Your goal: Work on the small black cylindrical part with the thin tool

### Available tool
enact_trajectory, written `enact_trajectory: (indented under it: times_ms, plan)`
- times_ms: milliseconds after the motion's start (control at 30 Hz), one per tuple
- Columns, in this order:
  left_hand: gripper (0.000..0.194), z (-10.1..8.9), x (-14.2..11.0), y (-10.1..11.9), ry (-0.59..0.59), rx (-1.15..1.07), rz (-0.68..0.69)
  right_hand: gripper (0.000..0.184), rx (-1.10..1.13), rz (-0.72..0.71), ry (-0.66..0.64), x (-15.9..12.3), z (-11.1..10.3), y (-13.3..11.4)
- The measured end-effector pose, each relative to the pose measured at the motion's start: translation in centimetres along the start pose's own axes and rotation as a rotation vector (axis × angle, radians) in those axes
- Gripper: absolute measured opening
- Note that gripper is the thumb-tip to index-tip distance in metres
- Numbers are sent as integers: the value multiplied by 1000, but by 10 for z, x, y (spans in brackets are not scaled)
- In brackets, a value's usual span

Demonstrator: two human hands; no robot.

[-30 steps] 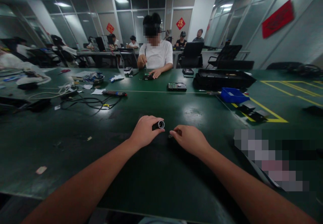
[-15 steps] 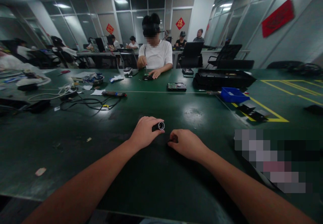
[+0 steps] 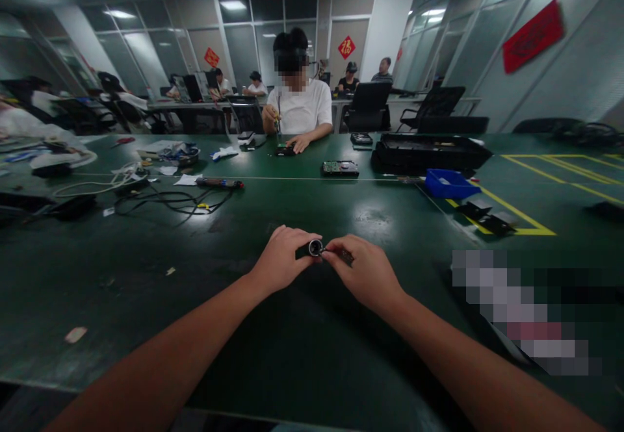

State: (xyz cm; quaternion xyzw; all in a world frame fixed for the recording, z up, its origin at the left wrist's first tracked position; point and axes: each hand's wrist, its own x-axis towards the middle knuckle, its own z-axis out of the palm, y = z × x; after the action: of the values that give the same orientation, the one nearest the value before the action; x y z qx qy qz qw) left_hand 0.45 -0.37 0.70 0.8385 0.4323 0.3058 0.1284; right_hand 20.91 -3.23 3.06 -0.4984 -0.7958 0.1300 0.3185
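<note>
My left hand (image 3: 277, 260) is closed around a short black tube with a silver rim (image 3: 315, 247), possibly a flashlight body. The tube's round, hollow-looking end faces me, while the rest is hidden behind the fingers. Beside it, my right hand (image 3: 363, 269) pinches with thumb and forefinger at the rim's right edge. A small dark piece (image 3: 324, 251) shows at those fingertips, too small to name. Both hands are just above the dark green table (image 3: 312, 354), near its front.
Across the table a person in a white shirt (image 3: 299, 107) handles a dark part. A hard drive (image 3: 340, 168), a long black tray (image 3: 431, 152) and a blue bin (image 3: 451, 184) lie ahead. Cables (image 3: 170, 201) are at left, a blurred-out object (image 3: 521, 315) at right.
My right hand has risen and moved in to the tube's rim, bringing the small dark piece to it. The left hand's tube has shifted slightly right.
</note>
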Motion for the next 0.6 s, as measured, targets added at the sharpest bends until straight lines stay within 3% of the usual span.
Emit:
enact_trajectory:
  times_ms: [167,333,600]
  plan:
    - [31,1,-2,8,-62,-15,38,9,30,-44,36,-1,5,3]
    - [32,1,-4,7,-81,14,77,13,-23,7,89,0,5,3]
    - [35,-1,-4,6,-143,49,139,12,-79,1,3,1,0,1]
